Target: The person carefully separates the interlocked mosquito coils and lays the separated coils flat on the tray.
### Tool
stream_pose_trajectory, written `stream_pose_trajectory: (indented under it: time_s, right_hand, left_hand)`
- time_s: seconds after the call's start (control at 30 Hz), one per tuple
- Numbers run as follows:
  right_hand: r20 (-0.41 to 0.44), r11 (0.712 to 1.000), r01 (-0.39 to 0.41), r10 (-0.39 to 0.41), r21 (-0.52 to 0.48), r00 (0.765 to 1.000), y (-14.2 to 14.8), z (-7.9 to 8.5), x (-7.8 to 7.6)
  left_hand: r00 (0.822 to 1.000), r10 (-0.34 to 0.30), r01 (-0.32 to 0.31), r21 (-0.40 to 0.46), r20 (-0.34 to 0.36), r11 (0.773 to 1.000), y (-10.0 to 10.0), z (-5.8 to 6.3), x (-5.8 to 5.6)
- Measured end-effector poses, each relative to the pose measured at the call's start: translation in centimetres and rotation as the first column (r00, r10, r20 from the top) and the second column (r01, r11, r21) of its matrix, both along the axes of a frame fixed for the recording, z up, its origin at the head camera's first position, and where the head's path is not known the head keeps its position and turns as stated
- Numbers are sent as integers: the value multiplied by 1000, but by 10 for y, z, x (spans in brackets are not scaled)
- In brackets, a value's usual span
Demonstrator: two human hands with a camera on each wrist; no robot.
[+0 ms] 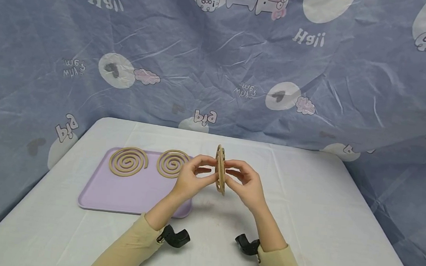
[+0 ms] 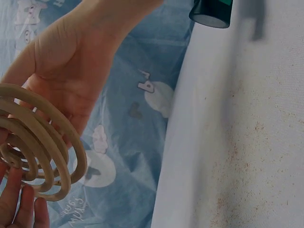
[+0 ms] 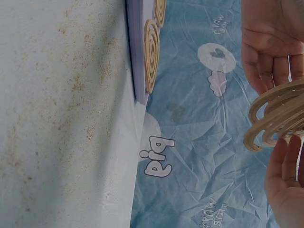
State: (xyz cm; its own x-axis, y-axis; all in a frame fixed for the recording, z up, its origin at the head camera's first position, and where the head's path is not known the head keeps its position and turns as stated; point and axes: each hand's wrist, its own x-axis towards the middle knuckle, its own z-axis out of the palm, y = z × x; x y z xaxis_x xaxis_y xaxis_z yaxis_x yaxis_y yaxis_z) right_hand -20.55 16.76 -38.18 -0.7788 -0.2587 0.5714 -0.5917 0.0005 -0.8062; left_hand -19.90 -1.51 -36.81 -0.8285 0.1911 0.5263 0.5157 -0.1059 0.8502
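A pair of mosquito coils (image 1: 220,168), tan and spiral, is held upright above the table, nearly edge-on in the head view. My left hand (image 1: 191,178) pinches it from the left side with thumb and fingertips. From the right, my right hand (image 1: 248,184) grips it in the same way. In the left wrist view the tan coils (image 2: 61,156) show several rings, partly spread apart and interleaved. Two more mosquito coils lie flat on the lilac tray (image 1: 132,194): one coil (image 1: 128,162) at its back left, another coil (image 1: 171,163) at its back right, partly behind my left hand.
The tray stands on the left part of a table (image 1: 325,214) covered in white cloth. Brownish crumbs (image 3: 90,71) are scattered over the cloth beneath my hands. A blue patterned curtain (image 1: 204,63) hangs behind the table. Black wrist-camera mounts (image 1: 175,236) stick out inward from both sleeves.
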Motion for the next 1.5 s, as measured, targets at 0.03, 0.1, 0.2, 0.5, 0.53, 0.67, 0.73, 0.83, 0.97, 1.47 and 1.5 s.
stream_pose_trajectory:
  time_s: [0.03, 0.1, 0.2, 0.5, 0.53, 0.67, 0.73, 0.83, 0.97, 1.47, 1.5]
  right_hand:
    - [10, 1000, -17, 17, -5, 1000, 1, 0, 0]
    - [39, 999, -46, 47, -16, 998, 2, 0, 0]
    - [97, 995, -89, 93, -38, 991, 3, -1, -1]
    - [176, 990, -136, 140, -33, 974, 6, -2, -2]
    - [176, 990, -138, 141, -31, 974, 7, -2, -2]
    - [174, 984, -172, 176, -43, 969, 6, -3, -2]
    - [171, 981, -190, 196, -51, 966, 6, -3, -2]
    - [172, 979, -198, 205, -57, 964, 6, -3, -2]
    - [174, 979, -193, 202, -65, 964, 6, -2, -2]
    - [130, 999, 13, -20, 49, 991, 14, 1, -4]
    - [126, 997, 28, -36, 67, 991, 14, 2, -4]
  left_hand:
    - [1000, -6, 6, 8, 3, 1000, 0, 0, 0]
    - [1000, -13, 13, 14, 8, 1000, 0, -1, -1]
    - [1000, -17, 16, 16, 19, 1000, 0, -1, -1]
    - [997, -72, 72, 27, 17, 997, 2, -12, -8]
    - [996, -84, 84, 28, 23, 996, 2, -15, -10]
    - [982, -179, 176, 46, 62, 983, 1, -24, -17]
    - [971, -227, 224, 49, 74, 973, 1, -26, -17]
    - [959, -269, 265, 52, 87, 963, 0, -25, -18]
    - [961, -254, 250, 49, 106, 967, 1, -24, -18]
    - [987, -124, 120, 42, 106, 992, -10, -20, -23]
    - [987, -117, 113, 42, 110, 993, -11, -20, -24]
